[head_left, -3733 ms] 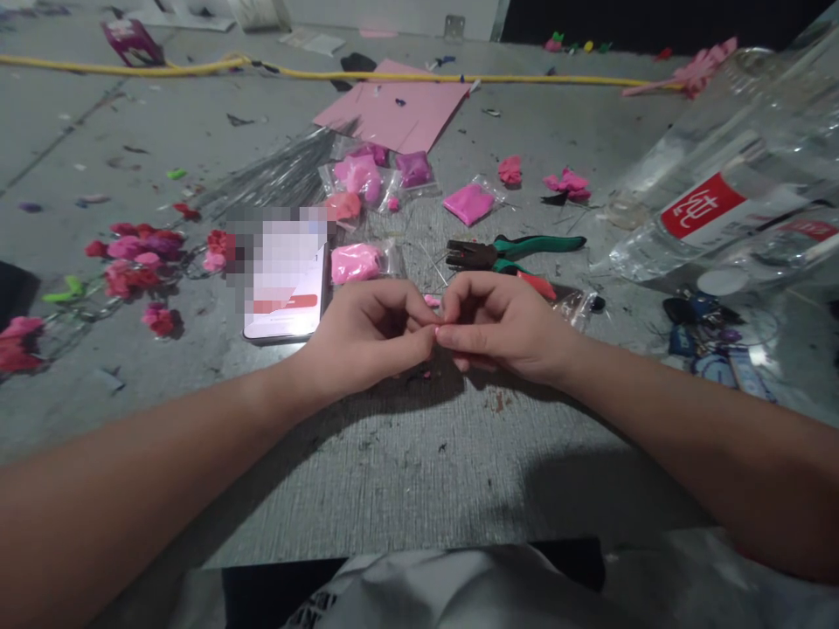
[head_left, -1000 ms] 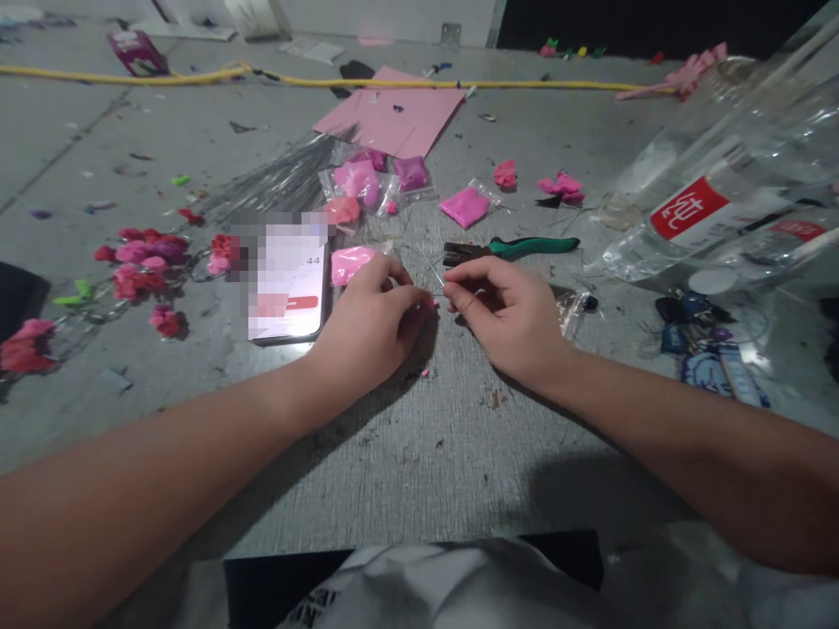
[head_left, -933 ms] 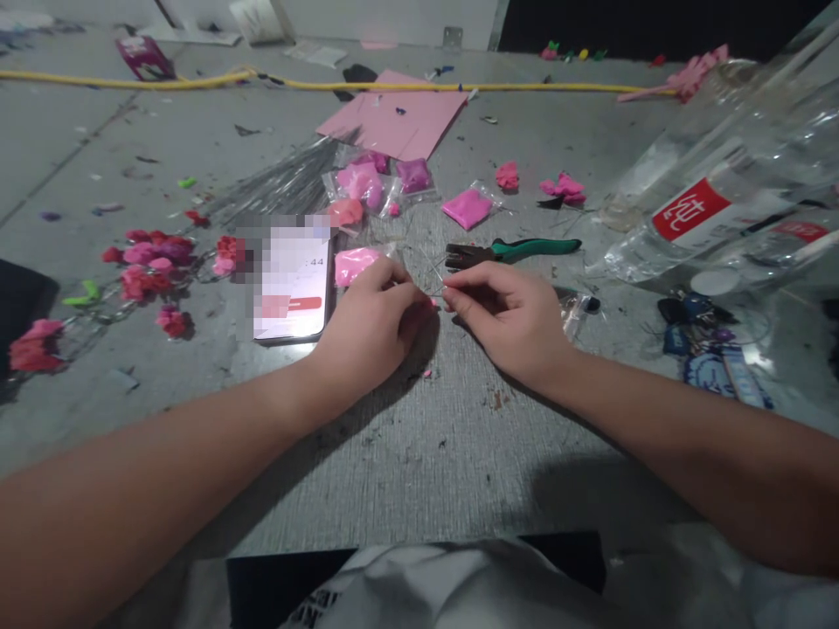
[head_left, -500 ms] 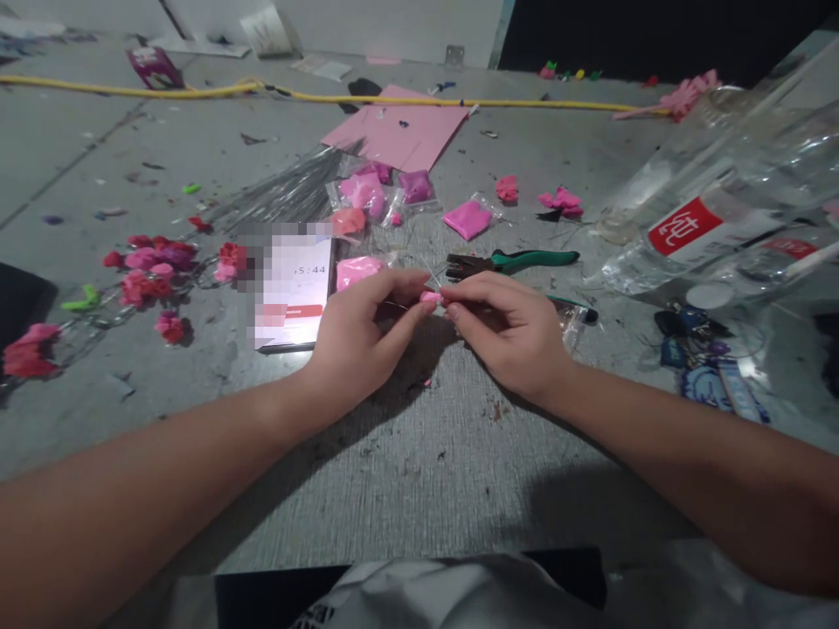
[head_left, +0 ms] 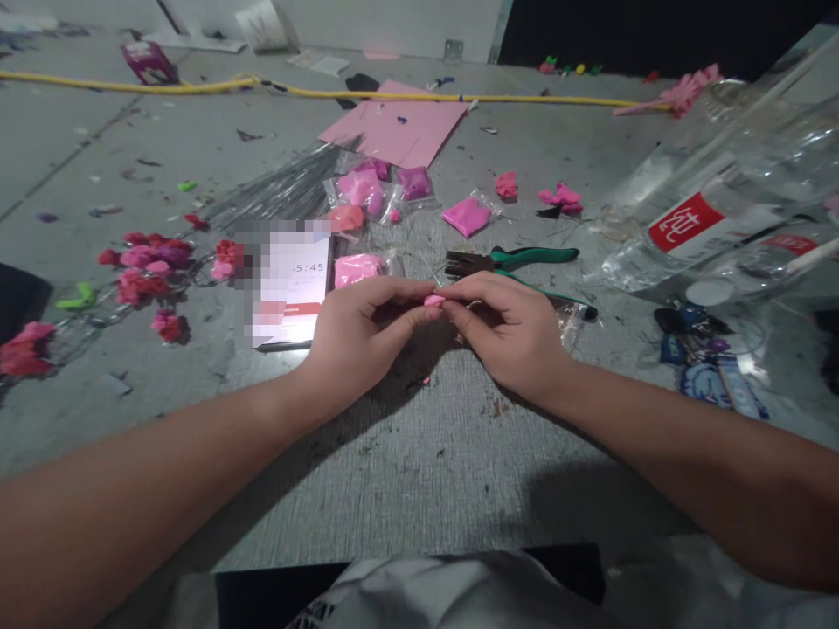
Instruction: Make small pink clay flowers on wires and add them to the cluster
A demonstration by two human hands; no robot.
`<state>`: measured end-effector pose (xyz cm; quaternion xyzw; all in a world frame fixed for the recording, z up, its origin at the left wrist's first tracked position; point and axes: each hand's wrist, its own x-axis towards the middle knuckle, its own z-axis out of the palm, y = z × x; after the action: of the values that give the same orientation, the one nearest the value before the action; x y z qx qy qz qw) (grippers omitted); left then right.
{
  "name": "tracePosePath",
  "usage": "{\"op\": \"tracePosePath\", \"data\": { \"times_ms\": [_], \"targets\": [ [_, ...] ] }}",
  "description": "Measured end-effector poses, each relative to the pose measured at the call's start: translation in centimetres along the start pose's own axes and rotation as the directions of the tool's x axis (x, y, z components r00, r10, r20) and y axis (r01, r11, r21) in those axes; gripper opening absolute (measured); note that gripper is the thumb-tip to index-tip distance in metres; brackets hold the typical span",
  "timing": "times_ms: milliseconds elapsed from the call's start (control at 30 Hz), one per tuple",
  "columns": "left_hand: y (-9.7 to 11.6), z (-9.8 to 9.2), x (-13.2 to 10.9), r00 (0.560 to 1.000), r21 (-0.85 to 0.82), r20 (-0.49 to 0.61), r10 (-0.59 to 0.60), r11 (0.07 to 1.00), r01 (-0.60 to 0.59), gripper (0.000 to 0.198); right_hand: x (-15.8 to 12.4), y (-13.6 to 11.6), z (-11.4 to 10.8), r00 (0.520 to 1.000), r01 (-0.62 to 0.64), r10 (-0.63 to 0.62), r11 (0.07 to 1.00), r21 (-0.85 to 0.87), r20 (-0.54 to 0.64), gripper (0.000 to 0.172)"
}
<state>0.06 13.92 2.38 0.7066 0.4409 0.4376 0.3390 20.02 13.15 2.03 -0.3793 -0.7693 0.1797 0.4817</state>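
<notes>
Between the fingertips of both hands is a small piece of pink modelling clay (head_left: 433, 300). My left hand (head_left: 367, 328) pinches it from the left with thumb and forefinger, while my right hand (head_left: 515, 323) pinches it from the right. A thin wire (head_left: 433, 273) sticks up just behind the clay; whether it is joined to it I cannot tell. Green-handled pliers (head_left: 524, 259) lie just beyond my right hand. Close behind my left hand sit a bag of pink clay (head_left: 357, 269) and a lit phone (head_left: 292, 288).
Several bags of pink and purple clay (head_left: 364, 190) lie farther back, beside a bundle of wires (head_left: 281, 188) and a pink sheet (head_left: 406, 127). Clay flowers (head_left: 150, 262) lie at left. Plastic bottles (head_left: 701, 218) and keys (head_left: 695, 328) are at right. A yellow cable (head_left: 393, 98) crosses the back.
The pink clay and my left fingertips have shifted slightly to the right, closer to my right fingertips. The phone's display has gone from 44 to 45.
</notes>
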Motion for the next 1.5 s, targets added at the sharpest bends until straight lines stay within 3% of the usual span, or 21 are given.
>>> {"op": "tracePosePath", "data": {
  "times_ms": [400, 767, 1033, 1133, 1267, 1367, 1500],
  "targets": [
    [0.6, 0.0, 0.2, 0.996, -0.046, 0.016, -0.085, 0.995, 0.085, 0.016, -0.3, -0.5, 0.1, 1.000, -0.003, 0.001, 0.998, -0.069, -0.018, 0.016],
    [1.1, -0.2, 0.1, 0.991, -0.120, 0.031, -0.131, 0.984, 0.134, 0.016, -0.1, -0.3, 0.0, 0.997, 0.057, -0.062, 0.994, -0.092, -0.051, 0.007],
    [0.8, -0.3, 0.1, 0.992, -0.107, 0.079, -0.100, 0.988, 0.108, 0.013, -0.1, -0.4, -0.1, 0.996, 0.071, -0.068, 0.996, -0.055, 0.062, 0.007],
    [1.0, -0.3, 0.1, 0.992, -0.132, 0.079, -0.097, 0.986, 0.107, 0.011, -0.3, -0.2, -0.1, 0.995, -0.075, 0.069, 0.994, 0.078, 0.067, 0.006],
    [0.8, -0.1, 0.2, 0.987, -0.192, 0.022, -0.158, 0.968, 0.160, 0.015, -0.6, 0.3, 0.2, 0.941, -0.331, 0.332, 0.860, 0.388, 0.067, 0.012],
    [0.5, -0.1, 0.4, 0.985, -0.217, 0.003, -0.174, 0.961, 0.170, 0.023, -0.7, 0.4, 0.4, 0.941, -0.327, 0.335, 0.865, 0.380, 0.046, 0.019],
    [0.5, -0.1, 0.5, 0.986, -0.173, 0.017, -0.167, 0.971, 0.167, 0.022, -0.7, -0.1, 0.5, 0.966, -0.248, 0.258, 0.926, 0.284, 0.002, 0.016]
  ]
}}
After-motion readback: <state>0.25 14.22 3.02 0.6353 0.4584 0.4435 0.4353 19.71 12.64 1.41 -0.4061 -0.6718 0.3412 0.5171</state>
